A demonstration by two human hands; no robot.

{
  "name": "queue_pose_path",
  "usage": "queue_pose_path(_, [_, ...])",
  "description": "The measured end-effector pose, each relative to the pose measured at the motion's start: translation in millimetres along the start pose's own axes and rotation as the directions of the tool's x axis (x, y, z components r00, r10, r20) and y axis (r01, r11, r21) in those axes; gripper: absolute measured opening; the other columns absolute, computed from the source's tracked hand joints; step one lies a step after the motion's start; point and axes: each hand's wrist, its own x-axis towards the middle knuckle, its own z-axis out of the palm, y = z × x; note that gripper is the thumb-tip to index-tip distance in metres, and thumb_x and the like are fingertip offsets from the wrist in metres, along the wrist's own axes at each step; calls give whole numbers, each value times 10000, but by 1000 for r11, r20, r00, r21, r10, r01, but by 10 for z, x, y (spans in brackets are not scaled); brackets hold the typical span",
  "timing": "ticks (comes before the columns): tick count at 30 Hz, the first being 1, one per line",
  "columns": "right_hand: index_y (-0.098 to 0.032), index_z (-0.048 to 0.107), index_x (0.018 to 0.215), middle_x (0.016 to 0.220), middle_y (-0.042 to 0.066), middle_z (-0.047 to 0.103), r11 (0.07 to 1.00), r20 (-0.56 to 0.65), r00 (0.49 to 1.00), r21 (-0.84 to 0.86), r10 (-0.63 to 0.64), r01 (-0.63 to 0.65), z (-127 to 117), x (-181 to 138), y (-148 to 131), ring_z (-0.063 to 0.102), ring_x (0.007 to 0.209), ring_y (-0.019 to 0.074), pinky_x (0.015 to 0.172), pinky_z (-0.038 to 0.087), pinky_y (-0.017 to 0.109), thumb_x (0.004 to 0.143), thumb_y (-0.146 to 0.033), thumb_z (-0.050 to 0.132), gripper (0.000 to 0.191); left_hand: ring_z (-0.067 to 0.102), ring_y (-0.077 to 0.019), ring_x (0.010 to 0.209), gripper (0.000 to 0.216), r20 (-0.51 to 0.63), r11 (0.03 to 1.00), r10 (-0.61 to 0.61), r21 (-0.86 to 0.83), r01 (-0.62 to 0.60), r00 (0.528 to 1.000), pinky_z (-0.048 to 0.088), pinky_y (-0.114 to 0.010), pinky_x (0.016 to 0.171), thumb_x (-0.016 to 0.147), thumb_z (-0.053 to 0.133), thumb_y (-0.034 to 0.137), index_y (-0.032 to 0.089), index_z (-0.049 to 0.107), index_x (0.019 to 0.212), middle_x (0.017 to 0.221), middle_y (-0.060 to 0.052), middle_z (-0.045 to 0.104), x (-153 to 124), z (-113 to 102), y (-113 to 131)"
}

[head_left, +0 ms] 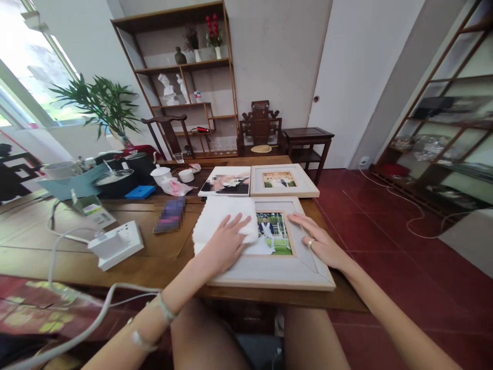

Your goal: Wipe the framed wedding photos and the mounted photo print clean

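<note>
While left hand (225, 241) presses cloth (217, 216) — frame (269, 270) points away.

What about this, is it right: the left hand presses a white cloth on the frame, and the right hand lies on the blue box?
Not quite. The head view shows the right hand lying on the right border of the frame instead. The left hand does press the white cloth on the frame.

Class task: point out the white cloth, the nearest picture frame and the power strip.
white cloth (219, 209), head view, bare middle.
nearest picture frame (269, 270), head view, lower border.
power strip (117, 242), head view, top face.
</note>
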Motion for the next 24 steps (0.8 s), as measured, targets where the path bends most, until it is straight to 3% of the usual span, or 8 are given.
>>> queue_pose_path(5, [-307, 466, 1336, 1468, 25, 375, 999, -12, 999, 30, 32, -32, 7, 1, 1, 251, 1385, 254, 1136, 162, 536, 735, -76, 409, 646, 282, -289, 1383, 209, -23, 993, 108, -43, -109, 994, 236, -497, 1132, 883, 495, 198, 171, 696, 832, 1492, -57, 347, -473, -99, 447])
queue_pose_path(10, [-305, 462, 1340, 1474, 29, 362, 1000, -3, 1000, 7, 18, -18, 16, -12, 12, 235, 1391, 248, 1139, 148, 532, 751, -76, 404, 634, 270, -289, 1388, 189, -45, 984, 149, -96, -153, 988, 255, -492, 1128, 880, 510, 224, 176, 690, 848, 1513, -51, 303, -483, -111, 644])
queue_pose_path(15, [-294, 438, 1359, 1470, 56, 361, 999, 28, 999, -11, -29, 30, 13, -10, 16, 233, 1390, 251, 1132, 155, 542, 805, -128, 409, 579, 286, -249, 1386, 358, -54, 991, -10, -131, 3, 998, 272, -465, 1120, 965, 336, 281, 157, 656, 1068, 1500, -86, 318, -45, 16, 381])
queue_pose_path(18, [-290, 425, 1370, 1476, 62, 353, 999, 39, 998, -19, -47, 48, 6, -7, 15, 228, 1391, 253, 1130, 161, 539, 830, -162, 411, 555, 253, -264, 1397, 384, -74, 991, -101, -99, 93, 992, 240, -478, 1125, 966, 316, 285, 121, 635, 1104, 1516, -114, 267, 279, 59, 131])
queue_pose_path(24, [-298, 422, 1374, 1471, 50, 367, 999, 35, 998, -24, -47, 47, 10, -10, 5, 232, 1390, 260, 1126, 178, 541, 835, -175, 414, 553, 170, -259, 1421, 383, -111, 996, -72, -65, 65, 991, 219, -483, 1122, 972, 290, 278, 148, 587, 1177, 1543, -81, 194, 700, 58, -236])
